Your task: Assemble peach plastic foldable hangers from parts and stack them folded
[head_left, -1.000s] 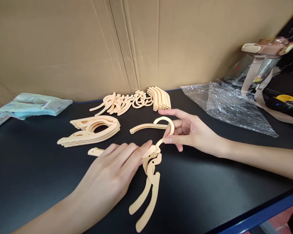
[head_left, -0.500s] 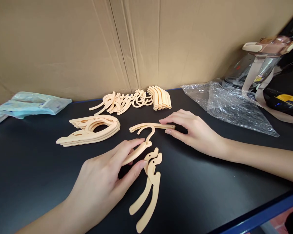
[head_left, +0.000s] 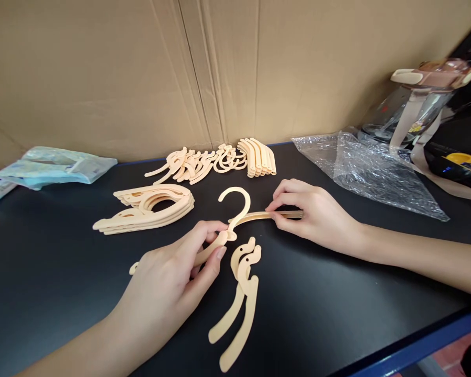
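My left hand [head_left: 168, 285] pinches a beige hanger arm with its hook [head_left: 235, 201] standing up at the joint. My right hand [head_left: 312, 214] grips a second beige arm piece [head_left: 259, 215] and holds its left end against that joint. Two loose curved arm pieces [head_left: 239, 301] lie on the black table [head_left: 63, 293] just below the joint. A stack of folded hangers [head_left: 147, 209] rests to the upper left of my left hand.
Rows of beige parts [head_left: 220, 159] lie along the cardboard wall [head_left: 235, 68]. A clear plastic bag [head_left: 369, 170] and a clear jug [head_left: 412, 110] are at the right. Pale blue packets [head_left: 51, 167] lie at the far left. The table's blue edge [head_left: 427, 348] runs lower right.
My left hand lifted the arm with the hook and turned the hook upright. My right hand picked up the other arm piece and drew it right, its end meeting the joint.
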The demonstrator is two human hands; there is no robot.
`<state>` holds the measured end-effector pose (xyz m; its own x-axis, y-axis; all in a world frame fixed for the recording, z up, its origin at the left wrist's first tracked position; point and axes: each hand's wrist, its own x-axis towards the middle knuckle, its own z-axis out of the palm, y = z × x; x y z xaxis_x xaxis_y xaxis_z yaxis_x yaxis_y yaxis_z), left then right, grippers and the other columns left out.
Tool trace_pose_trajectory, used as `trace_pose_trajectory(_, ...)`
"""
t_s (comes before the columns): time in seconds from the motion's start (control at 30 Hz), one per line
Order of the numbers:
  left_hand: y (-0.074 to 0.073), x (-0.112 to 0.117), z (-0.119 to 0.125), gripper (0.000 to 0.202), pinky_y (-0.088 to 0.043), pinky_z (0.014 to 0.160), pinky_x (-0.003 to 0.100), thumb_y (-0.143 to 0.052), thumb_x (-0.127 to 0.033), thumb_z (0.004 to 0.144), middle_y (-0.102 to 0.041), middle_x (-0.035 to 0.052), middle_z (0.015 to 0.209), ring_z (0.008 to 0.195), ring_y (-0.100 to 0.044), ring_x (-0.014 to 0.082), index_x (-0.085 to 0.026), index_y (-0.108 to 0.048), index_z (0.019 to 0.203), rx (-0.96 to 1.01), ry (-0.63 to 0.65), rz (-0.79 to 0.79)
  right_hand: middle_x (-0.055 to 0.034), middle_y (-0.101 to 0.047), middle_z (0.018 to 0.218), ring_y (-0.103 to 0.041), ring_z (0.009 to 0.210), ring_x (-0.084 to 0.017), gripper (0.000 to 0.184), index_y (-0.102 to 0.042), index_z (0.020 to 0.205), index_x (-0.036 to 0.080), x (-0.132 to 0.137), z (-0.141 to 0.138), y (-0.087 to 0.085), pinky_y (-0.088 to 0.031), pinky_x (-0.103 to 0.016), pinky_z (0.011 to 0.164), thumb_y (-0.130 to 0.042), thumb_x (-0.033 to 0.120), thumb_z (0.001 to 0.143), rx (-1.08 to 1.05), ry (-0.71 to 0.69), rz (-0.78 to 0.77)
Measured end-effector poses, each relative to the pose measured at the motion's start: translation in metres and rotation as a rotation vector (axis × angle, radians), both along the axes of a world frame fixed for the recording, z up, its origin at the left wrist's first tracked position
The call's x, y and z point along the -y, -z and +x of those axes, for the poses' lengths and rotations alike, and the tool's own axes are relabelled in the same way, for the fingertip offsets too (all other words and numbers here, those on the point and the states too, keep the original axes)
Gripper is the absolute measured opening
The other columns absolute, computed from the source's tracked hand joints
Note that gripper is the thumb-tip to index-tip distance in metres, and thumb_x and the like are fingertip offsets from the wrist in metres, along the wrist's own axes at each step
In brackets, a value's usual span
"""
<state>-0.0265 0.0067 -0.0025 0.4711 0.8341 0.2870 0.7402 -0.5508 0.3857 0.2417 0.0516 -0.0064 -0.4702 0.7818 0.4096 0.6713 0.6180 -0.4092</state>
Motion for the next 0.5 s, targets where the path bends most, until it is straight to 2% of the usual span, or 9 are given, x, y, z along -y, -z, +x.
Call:
trace_pose_trajectory(0.07,-0.0008,-0.0003,-0.0004,0.015,-0.04,0.05,0.016,-0.045,-0.035,0.102,-0.056,-0.0141,0.06,0.046,-0.057,0.0072,-0.032,-0.049,0.117,0.009,-0.012,-0.004,-0.0026,-0.066,0.087,-0.062,0.08,-0.016,0.012,-0.071,0.081,0.016,0.0002,-0.0006,-0.0016,-0.049,-0.029,0.07,-0.062,0.009,0.085,-0.057,0.003,-0.034)
trace_pose_trajectory(0.13,-0.001,-0.0004,-0.0007,0.014,-0.041,0.052,0.015,-0.045,-0.036,0.102,-0.058,-0.0136,0.064,0.049,-0.059,0.0071,-0.033,-0.049,0.115,0.021,-0.021,-0.016,-0.0029,-0.066,0.088,-0.063,0.081,-0.016,0.011,-0.069,0.083,0.016,0.0,-0.0007,-0.002,-0.05,-0.028,0.071,-0.061,0.01,0.087,-0.079,-0.005,-0.042)
trace_pose_trajectory(0.2,-0.0004,-0.0007,-0.0009,0.013,-0.041,0.053,0.015,-0.046,-0.037,0.101,-0.06,-0.0132,0.065,0.051,-0.06,0.0074,-0.033,-0.05,0.113,0.034,-0.03,-0.022,-0.0056,-0.067,0.095,-0.064,0.088,-0.018,0.01,-0.071,0.095,0.015,-0.0002,-0.0003,-0.001,-0.052,-0.031,0.077,-0.063,0.019,0.092,-0.044,-0.028,-0.007)
trace_pose_trajectory(0.27,0.0005,-0.0011,-0.001,0.014,-0.041,0.052,0.016,-0.047,-0.038,0.101,-0.059,-0.0129,0.065,0.048,-0.058,0.0079,-0.033,-0.051,0.113,0.046,-0.044,-0.026,-0.0086,-0.067,0.103,-0.064,0.097,-0.021,0.025,-0.072,0.111,0.014,-0.0004,0.0006,0.0008,-0.053,-0.034,0.084,-0.064,0.032,0.095,0.022,-0.067,0.038)
trace_pose_trajectory(0.33,0.0006,-0.0014,-0.0007,0.018,-0.04,0.051,0.018,-0.047,-0.041,0.1,-0.055,-0.0126,0.062,0.044,-0.052,0.0088,-0.034,-0.053,0.116,0.05,-0.06,-0.038,-0.0093,-0.065,0.107,-0.063,0.1,-0.022,0.031,-0.072,0.117,0.016,-0.0009,0.0015,0.0024,-0.053,-0.036,0.086,-0.061,0.037,0.097,0.086,-0.108,0.059)
trace_pose_trajectory(0.5,-0.0048,0.001,0.0022,0.028,-0.042,0.054,0.022,-0.042,-0.047,0.101,-0.053,-0.011,0.056,0.041,-0.046,0.0113,-0.031,-0.059,0.116,0.067,-0.111,-0.105,-0.0085,-0.066,0.104,-0.063,0.095,-0.02,0.021,-0.071,0.102,0.017,-0.0014,0.0012,0.0003,-0.053,-0.035,0.084,-0.052,0.027,0.101,0.089,-0.14,0.037)
